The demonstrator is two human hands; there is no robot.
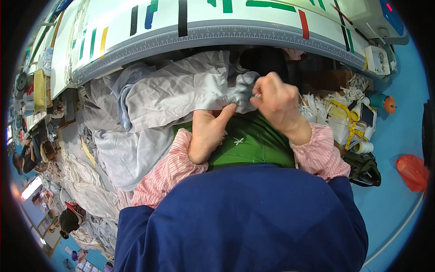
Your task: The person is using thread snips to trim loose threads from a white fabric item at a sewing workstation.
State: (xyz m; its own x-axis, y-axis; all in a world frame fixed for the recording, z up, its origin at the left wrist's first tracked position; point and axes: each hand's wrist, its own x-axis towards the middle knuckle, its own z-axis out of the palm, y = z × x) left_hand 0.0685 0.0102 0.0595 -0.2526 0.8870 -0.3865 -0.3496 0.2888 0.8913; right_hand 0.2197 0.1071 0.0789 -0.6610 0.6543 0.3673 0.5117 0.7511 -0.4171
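A light grey piece of cloth (163,95), gathered into folds, lies across my lap and on toward the left. My left hand (210,131) is closed on its near edge, thumb on top and fingers tucked under the fabric. Just right of the cloth's bunched end, my right hand (277,102) is raised and curled. A small shiny bit shows between its thumb and fingers, too little to name. Beneath both hands, a green cloth (253,140) with a small white thread mark covers my lap.
A white table (204,13) with a ruler edge (217,34) and coloured tape strips runs in front. At right are a yellow tape measure (355,129), thread spools (364,147), a white box (377,60) and a red bag (412,172). Garments (86,186) pile up at left.
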